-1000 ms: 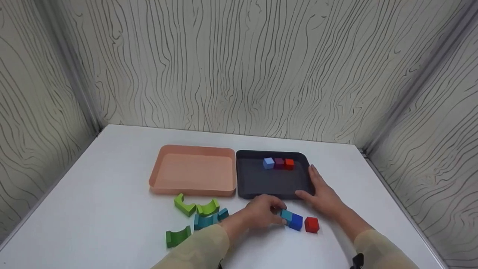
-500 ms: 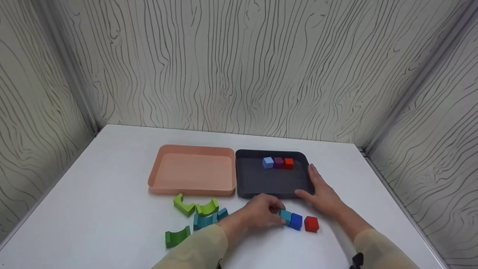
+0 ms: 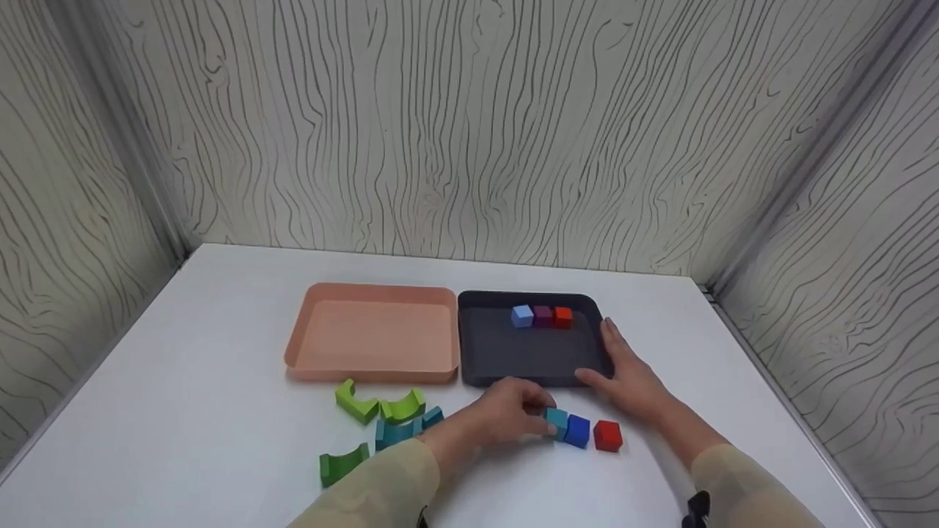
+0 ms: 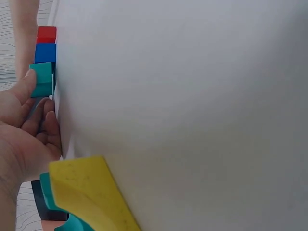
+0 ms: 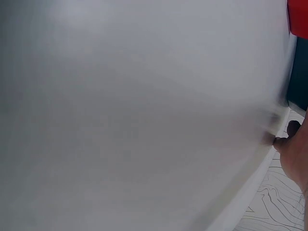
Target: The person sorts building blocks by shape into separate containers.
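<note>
In the head view my left hand (image 3: 508, 412) pinches a teal cube (image 3: 557, 424) on the white table, in front of the dark tray (image 3: 473, 359). The left wrist view has its thumb on the face of that teal cube (image 4: 42, 77). Directly beside it is a blue cube (image 3: 577, 431), with a red cube (image 3: 607, 435) a little further right. My right hand (image 3: 632, 383) lies with extended fingers along the tray's right side, its thumb at the near right corner. In the tray stand a light blue cube (image 3: 522, 316), a purple cube (image 3: 543, 316) and a red-orange cube (image 3: 563, 317).
A salmon tray (image 3: 297, 352) adjoins the dark tray on the left. Nearer lie light green curved blocks (image 3: 357, 403), a teal arch block (image 3: 396, 434) and a dark green arch block (image 3: 343, 464). Patterned panels (image 3: 440, 132) wall the table in at the back and sides.
The whole head view has shifted slightly left. The teal cube has turned a little beside the blue one, with my left hand still at it. My right hand keeps its place on the dark tray.
</note>
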Tool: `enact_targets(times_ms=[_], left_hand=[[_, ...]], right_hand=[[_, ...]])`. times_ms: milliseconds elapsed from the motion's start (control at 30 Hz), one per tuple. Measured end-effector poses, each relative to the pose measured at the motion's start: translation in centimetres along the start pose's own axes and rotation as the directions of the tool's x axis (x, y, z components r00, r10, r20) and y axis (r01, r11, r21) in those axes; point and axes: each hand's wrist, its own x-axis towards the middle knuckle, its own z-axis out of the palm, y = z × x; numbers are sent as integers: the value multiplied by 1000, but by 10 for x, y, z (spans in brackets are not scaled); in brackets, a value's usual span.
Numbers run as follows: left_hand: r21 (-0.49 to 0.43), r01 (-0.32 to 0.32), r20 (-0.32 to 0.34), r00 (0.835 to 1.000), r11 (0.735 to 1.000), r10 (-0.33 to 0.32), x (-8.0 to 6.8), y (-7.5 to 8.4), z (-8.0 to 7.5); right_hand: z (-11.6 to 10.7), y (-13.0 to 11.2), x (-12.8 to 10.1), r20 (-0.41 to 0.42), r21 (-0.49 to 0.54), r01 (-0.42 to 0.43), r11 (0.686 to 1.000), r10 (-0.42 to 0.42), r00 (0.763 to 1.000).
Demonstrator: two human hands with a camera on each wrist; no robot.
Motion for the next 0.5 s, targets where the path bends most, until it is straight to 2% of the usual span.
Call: enact_targets(times_ms=[500], left_hand=[[-51, -61, 73, 995, 997, 65, -9, 3, -13]], right_hand=[[2, 3, 1, -3, -2, -3, 1000, 3, 1000]])
